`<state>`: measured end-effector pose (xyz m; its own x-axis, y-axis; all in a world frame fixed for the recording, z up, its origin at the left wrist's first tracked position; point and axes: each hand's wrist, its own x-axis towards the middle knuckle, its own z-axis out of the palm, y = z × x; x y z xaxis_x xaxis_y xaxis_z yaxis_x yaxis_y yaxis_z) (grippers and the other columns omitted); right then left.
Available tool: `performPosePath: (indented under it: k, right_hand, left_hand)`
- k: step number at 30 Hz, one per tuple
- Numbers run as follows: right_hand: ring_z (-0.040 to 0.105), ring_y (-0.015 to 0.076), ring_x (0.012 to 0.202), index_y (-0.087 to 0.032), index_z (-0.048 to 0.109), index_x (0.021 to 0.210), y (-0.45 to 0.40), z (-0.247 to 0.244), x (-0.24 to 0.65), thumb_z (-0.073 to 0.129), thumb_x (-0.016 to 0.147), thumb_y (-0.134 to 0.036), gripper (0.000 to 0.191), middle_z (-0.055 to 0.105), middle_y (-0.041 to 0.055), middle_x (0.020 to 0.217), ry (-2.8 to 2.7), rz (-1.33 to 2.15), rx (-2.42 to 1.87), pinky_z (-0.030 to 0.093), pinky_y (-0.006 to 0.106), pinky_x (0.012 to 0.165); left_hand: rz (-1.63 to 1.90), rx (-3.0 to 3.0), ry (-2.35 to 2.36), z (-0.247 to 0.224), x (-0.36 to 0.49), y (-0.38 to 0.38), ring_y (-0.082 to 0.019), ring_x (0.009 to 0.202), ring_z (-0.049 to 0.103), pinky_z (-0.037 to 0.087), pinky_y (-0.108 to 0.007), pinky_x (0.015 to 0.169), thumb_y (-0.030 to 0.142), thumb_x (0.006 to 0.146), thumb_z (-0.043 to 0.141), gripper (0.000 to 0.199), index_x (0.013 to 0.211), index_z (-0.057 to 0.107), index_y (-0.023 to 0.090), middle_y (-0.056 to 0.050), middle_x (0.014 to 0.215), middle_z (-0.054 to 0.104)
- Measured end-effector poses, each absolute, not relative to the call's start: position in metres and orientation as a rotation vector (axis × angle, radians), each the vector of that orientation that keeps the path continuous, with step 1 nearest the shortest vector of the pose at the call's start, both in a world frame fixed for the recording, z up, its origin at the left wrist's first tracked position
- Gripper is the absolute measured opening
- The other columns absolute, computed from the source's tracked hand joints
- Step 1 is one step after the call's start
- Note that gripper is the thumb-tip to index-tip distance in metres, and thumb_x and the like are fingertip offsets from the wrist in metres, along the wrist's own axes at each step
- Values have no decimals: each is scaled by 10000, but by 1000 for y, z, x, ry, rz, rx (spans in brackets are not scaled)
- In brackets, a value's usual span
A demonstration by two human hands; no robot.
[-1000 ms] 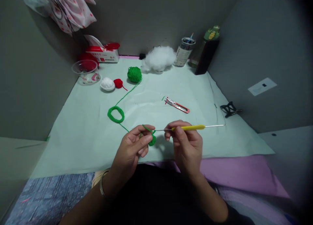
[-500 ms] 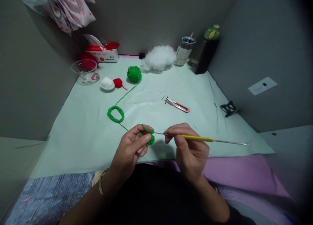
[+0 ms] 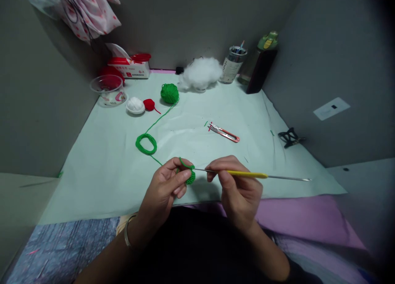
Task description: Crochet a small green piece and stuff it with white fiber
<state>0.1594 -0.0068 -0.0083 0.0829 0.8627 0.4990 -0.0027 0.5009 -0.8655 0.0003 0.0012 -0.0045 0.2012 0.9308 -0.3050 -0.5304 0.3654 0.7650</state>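
A: I'm on the head view. What do you make of the left hand (image 3: pixel 166 183)?

B: I see its thumb and fingers pinched on a small green crochet piece (image 3: pixel 191 177), just above the near edge of the pale table cover (image 3: pixel 108 165). A green strand (image 3: pixel 184 163) runs over the index finger.

A: And the right hand (image 3: pixel 239 187)?

B: Closed on the yellow handle of a crochet hook (image 3: pixel 247 174), held like a pen. One metal end reaches the top of the crochet piece; the other sticks out past the hand, over the cover. The hands are a little apart, with the hook bridging them. From here I can't tell whether its tip sits inside a loop; it's probably right at the stitches.

A: Where does the yarn lie?

B: I follow it from the left hand to a flat yarn coil (image 3: pixel 140 149), then up to the green yarn ball (image 3: pixel 169 93). A red yarn ball (image 3: pixel 149 105) touches or nearly touches the white yarn ball (image 3: pixel 135 103) beside it.

A: Anything else?

B: Thread snips (image 3: pixel 230 136) with orange-red handles lie beyond the hands, white stuffing (image 3: pixel 202 73) is heaped at the back, and a black clip (image 3: pixel 289 137) rests by the right-hand wall.
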Motion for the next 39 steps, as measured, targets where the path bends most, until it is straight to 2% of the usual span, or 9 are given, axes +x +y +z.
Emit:
performPosePath:
  k: [16, 19, 22, 25, 27, 31, 35, 37, 39]
  right_hand:
    - [654, 141, 795, -242, 783, 1079, -8, -11, 159, 589, 1025, -131, 230, 710, 29, 930, -1345, 833, -816, 543, 310, 687]
    - [652, 135, 780, -239, 785, 1067, -7, -13, 157, 593, 1028, -150, 215, 709, 28, 924, -1323, 866, -814, 546, 303, 684]
    - [644, 131, 747, -246, 783, 1063, -6, -14, 155, 595, 1032, -175, 203, 706, 26, 922, -1288, 921, -806, 548, 300, 665]
    - [658, 142, 770, -266, 779, 1091, -8, -16, 154, 590, 1031, -171, 219, 705, 27, 926, -1351, 859, -843, 567, 300, 665]
    - [693, 173, 878, -276, 777, 1163, -10, -18, 154, 628, 1004, -147, 253, 721, 49, 992, -1542, 632, -877, 600, 319, 727]
    - [712, 216, 1004, -271, 756, 1264, -11, -23, 156, 674, 962, -111, 352, 738, 90, 1106, -1756, 289, -876, 625, 355, 799]
    - [677, 149, 749, -275, 783, 1098, -3, -18, 157, 589, 1021, -149, 244, 726, 34, 933, -1360, 729, -885, 587, 304, 653]
    - [639, 124, 648, -276, 778, 1040, 0, -15, 156, 560, 1045, -203, 230, 709, 16, 890, -1214, 938, -835, 554, 282, 575]
    - [653, 131, 669, -276, 780, 1035, 0, -14, 154, 576, 1038, -217, 212, 710, 18, 894, -1273, 953, -839, 565, 287, 590]
  left_hand:
    - [1078, 578, 804, -6, -1, 0, 6, 470, 341, 318, -122, 431, 249, 799, 860, 225, 943, 726, 140, 66, 692, 515]
    - [1078, 596, 785, -5, -3, 0, 9, 483, 357, 322, -113, 423, 228, 802, 863, 442, 1213, 703, 195, 49, 803, 590]
    - [1061, 629, 781, -4, -3, -1, -6, 483, 382, 329, -109, 413, 213, 811, 861, 731, 1469, 544, 256, 49, 812, 622]
    - [1077, 668, 796, -4, -2, -3, -9, 468, 390, 333, -109, 399, 199, 805, 866, 905, 1580, 405, 272, 47, 822, 646]
    - [1134, 691, 825, -4, 0, -5, -9, 467, 407, 351, -105, 411, 179, 801, 867, 951, 1604, 367, 270, 60, 796, 636]
    - [1080, 573, 769, -3, 0, -4, 3, 431, 352, 362, -102, 413, 184, 812, 855, 869, 1570, 430, 213, 95, 699, 550]
    - [1000, 420, 704, -2, -6, 3, 44, 417, 223, 285, -90, 371, 177, 816, 836, 610, 1390, 630, 149, 50, 808, 603]
    - [1061, 465, 722, -3, -6, 3, 47, 428, 249, 273, -85, 372, 165, 818, 834, 543, 1337, 676, 179, 30, 879, 631]
    - [1133, 553, 776, -3, -3, -1, 31, 455, 330, 292, -85, 384, 168, 824, 842, 561, 1356, 671, 221, 30, 890, 634]
